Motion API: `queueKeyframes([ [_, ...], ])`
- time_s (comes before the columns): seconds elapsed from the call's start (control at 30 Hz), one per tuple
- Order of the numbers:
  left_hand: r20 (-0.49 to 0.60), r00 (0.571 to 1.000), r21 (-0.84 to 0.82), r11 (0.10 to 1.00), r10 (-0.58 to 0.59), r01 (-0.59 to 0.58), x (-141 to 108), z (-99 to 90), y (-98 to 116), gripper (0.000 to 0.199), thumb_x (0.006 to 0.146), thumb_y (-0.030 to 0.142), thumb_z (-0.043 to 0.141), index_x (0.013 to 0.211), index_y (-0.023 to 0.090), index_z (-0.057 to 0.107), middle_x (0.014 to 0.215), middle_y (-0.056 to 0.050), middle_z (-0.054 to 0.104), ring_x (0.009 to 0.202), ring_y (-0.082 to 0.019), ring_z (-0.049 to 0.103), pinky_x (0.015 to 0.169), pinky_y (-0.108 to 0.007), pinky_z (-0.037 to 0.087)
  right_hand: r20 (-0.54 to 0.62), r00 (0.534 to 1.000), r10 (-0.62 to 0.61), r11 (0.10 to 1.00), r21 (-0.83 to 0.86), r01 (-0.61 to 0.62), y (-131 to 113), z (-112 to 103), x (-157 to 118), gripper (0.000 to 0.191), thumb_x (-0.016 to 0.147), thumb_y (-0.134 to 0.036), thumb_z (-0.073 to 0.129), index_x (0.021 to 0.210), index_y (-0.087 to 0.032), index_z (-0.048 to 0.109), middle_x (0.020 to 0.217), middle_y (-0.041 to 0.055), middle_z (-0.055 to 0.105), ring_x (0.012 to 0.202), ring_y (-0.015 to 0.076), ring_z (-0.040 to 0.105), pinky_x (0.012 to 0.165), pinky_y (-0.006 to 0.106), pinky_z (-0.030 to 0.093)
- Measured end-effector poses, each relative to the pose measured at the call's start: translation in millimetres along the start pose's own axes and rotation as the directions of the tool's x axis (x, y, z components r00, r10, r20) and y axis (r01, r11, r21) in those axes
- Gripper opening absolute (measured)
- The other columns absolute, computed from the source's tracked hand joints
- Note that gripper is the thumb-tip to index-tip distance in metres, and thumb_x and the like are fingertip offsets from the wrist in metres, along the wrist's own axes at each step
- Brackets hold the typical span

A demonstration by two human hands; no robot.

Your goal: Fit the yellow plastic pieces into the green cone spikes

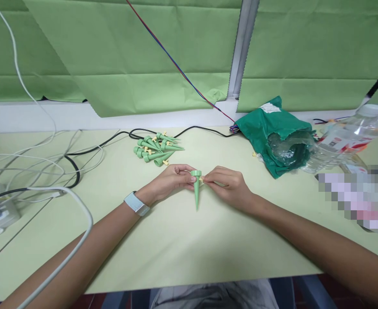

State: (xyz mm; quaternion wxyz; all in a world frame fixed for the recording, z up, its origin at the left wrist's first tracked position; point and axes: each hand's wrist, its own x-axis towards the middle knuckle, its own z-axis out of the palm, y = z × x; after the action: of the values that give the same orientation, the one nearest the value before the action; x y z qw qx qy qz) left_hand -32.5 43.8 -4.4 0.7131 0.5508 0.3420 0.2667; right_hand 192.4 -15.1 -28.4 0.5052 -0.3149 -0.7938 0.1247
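Near the middle of the table, my left hand [178, 177] pinches a green plant watering spike [196, 193] just below its ribbed cap. The spike hangs upright, its pointed tip downward. On its right side, my right hand [226, 184] closes thumb and fingers on a small yellow valve [201, 180], which touches the spike; whether it is fully seated is hidden by the fingers. Behind my left hand lies a pile of similar green watering spikes [155, 150], several with yellow valves attached.
A torn green plastic bag [260, 133] with clear plastic inside lies at the back right, beside clear bottles [343, 139]. White cables [41, 171] and a power strip [2, 214] occupy the left. A blurred-out item [363, 201] lies at the right.
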Motion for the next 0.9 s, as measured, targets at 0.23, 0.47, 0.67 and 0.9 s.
queueKeyframes([
  [0.23, 0.041, 0.999, -0.013, 0.999, -0.035, 0.035, -1.7, -1.2, -1.9, 0.022, 0.074, 0.025, 0.086, 0.090, 0.014, 0.075, 0.083, -0.005, 0.072, 0.075, -0.015, 0.068, 0.078, -0.030, 0.058, 0.102, 0.982, -0.161, 0.983, -0.077, 0.169, 5.2, -2.6, -1.9, 0.024, 0.096, -0.013, 0.055, 0.104, -0.024, 0.075, 0.099, 0.0080, 0.076, 0.089, 0.0205, 0.068, 0.078, 0.036, 0.058],
  [0.47, -0.033, 0.987, -0.019, 0.988, 0.156, -0.156, 4.3, 10.8, -4.3, 0.033, 0.073, 0.025, 0.087, 0.101, 0.016, 0.071, 0.082, -0.003, 0.070, 0.079, -0.017, 0.069, 0.085, -0.037, 0.059, 0.023, 0.993, 0.116, 0.993, 0.012, -0.116, 6.3, -4.5, 3.4, 0.015, 0.095, -0.022, 0.059, 0.098, -0.023, 0.074, 0.096, 0.0079, 0.073, 0.088, 0.0200, 0.068, 0.079, 0.036, 0.057],
  [0.67, -0.157, 0.945, 0.110, 0.956, 0.288, -0.273, 6.3, 12.0, -6.8, 0.037, 0.072, 0.030, 0.087, 0.103, 0.018, 0.071, 0.080, -0.003, 0.071, 0.079, -0.019, 0.070, 0.084, -0.041, 0.059, 0.162, 0.813, 0.560, 0.644, 0.532, -0.550, 2.9, -3.1, 9.3, 0.028, 0.085, -0.040, 0.073, 0.103, -0.019, 0.069, 0.084, 0.0045, 0.072, 0.068, 0.0177, 0.069, 0.066, 0.034, 0.060],
  [0.9, -0.152, 0.942, 0.160, 0.948, 0.299, -0.275, 4.7, 10.9, -8.2, 0.039, 0.072, 0.032, 0.086, 0.105, 0.017, 0.072, 0.084, -0.005, 0.073, 0.083, -0.021, 0.071, 0.087, -0.043, 0.058, 0.145, 0.743, 0.653, 0.555, 0.576, -0.600, 0.1, 2.5, 12.0, 0.036, 0.071, -0.042, 0.087, 0.088, -0.016, 0.068, 0.073, 0.0022, 0.070, 0.064, 0.0167, 0.069, 0.061, 0.030, 0.059],
])
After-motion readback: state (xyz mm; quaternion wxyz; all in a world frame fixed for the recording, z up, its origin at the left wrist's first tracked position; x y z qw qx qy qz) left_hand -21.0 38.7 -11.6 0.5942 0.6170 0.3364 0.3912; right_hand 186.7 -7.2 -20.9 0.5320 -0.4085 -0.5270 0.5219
